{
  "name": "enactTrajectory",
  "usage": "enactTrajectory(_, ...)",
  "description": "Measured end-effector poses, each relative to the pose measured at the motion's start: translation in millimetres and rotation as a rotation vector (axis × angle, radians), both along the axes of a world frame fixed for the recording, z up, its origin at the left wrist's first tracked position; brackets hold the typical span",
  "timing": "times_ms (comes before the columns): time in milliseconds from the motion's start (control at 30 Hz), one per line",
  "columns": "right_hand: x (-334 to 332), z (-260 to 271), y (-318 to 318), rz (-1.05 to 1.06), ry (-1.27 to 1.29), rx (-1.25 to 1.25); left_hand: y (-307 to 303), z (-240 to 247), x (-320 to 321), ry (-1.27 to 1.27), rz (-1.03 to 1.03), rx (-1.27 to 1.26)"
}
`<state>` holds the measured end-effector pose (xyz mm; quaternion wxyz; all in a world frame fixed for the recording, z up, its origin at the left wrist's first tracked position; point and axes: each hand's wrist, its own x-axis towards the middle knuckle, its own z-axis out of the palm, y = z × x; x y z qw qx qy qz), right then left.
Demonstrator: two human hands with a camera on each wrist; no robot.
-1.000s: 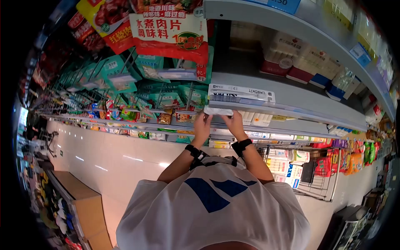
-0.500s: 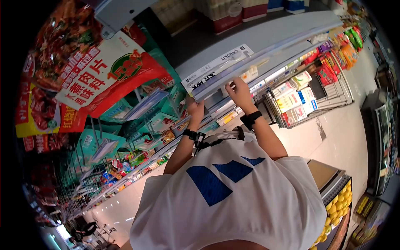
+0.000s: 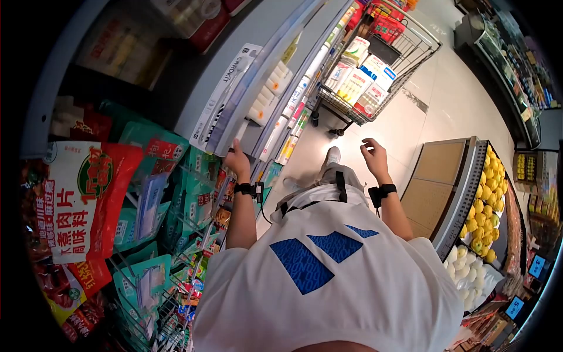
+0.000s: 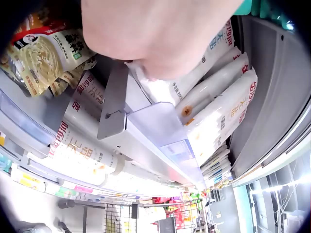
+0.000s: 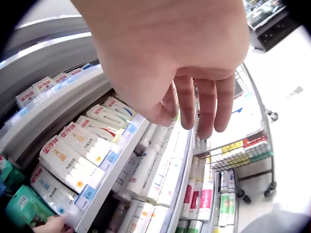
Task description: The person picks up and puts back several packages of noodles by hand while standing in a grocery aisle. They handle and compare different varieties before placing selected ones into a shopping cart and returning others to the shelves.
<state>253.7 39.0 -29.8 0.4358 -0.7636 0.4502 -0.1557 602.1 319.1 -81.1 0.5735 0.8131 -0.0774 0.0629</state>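
Observation:
In the head view my left hand [image 3: 237, 162] is at the shelf's front edge, thumb uppermost. The left wrist view shows its curled fingers at the near end of a white noodle pack [image 4: 167, 91], which lies on the shelf with similar packs [image 4: 226, 114] beside it; the fingertips are partly hidden. My right hand [image 3: 374, 157] is away from the shelf, over the floor, holding nothing. Its fingers [image 5: 206, 104] hang loosely bent in the right wrist view, with the shelves and cart behind them.
A wire shopping cart [image 3: 404, 64] with white packs stands ahead by the shelves. Red seasoning pouches [image 3: 88, 199] and green bags [image 3: 141, 281] hang at left. A display of yellow fruit [image 3: 485, 202] is at right. A long CARDKIT box [image 3: 226, 97] lies on the upper shelf.
Both hands held a white pack together a second ago. My right hand has since let go and swung right, off the shelf; the left stays at the edge. My body has turned toward the cart.

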Motion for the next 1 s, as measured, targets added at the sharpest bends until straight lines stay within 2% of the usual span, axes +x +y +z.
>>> enactTrajectory(100, -29, -13, 0, -0.028, -0.035, 0.033, -7, 7, 4, 0.057, 0.047, 0.107)
enactTrajectory(167, -42, -12, -6, -0.035, -0.020, 0.036, -7, -11, 10, -0.120, 0.053, 0.028)
enactTrajectory(233, -53, -13, -17, -0.037, -0.007, 0.043, -7, -15, 9, -0.036, 0.064, -0.030)
enactTrajectory(267, -59, -14, -24, -0.041, -0.013, 0.055, 3, -42, 21, -0.015, 0.073, 0.042)
enactTrajectory(300, -66, -16, -32, -0.044, -0.019, 0.069, -9, 0, -1, 0.096, 0.104, 0.099)
enactTrajectory(367, -82, -18, -53, -0.048, -0.011, 0.087, 4, -35, 1, 0.083, 0.168, -0.011)
enactTrajectory(433, -101, -29, -76, -0.046, 0.005, 0.077, 1, -13, -34, 0.210, 0.307, -0.084)
enactTrajectory(500, -118, -34, -101, -0.057, 0.014, 0.110, 28, -43, -58, 0.181, 0.325, 0.049)
enactTrajectory(567, -135, -40, -125, -0.056, 0.053, 0.113, 33, -58, -97, 0.099, 0.307, 0.011)
enactTrajectory(633, -149, -44, -146, -0.033, 0.091, 0.134, 37, -78, -138, 0.332, 0.444, 0.262)
enactTrajectory(700, -154, -46, -167, -0.010, 0.126, 0.148, 58, -142, -158, 0.504, 0.360, 0.164)
enactTrajectory(733, -156, -46, -177, 0.040, 0.156, 0.160, 44, -123, -172, 0.505, 0.363, 0.170)
enactTrajectory(800, -161, -46, -193, 0.099, 0.192, 0.173, -11, -50, -215, 1.189, -0.025, 0.039)
enactTrajectory(833, -160, -47, -200, 0.114, 0.203, 0.183, -31, -41, -222, 1.190, -0.018, 0.033)
enactTrajectory(900, -151, -46, -217, 0.136, 0.209, 0.184, -66, -35, -222, 1.147, -0.386, 0.468)
enactTrajectory(933, -146, -45, -221, 0.125, 0.199, 0.192, -55, -79, -214, 1.061, -0.481, 0.382)
enactTrajectory(1000, -137, -49, -230, 0.119, 0.180, 0.207, -77, -83, -205, 0.971, -0.535, 0.388)
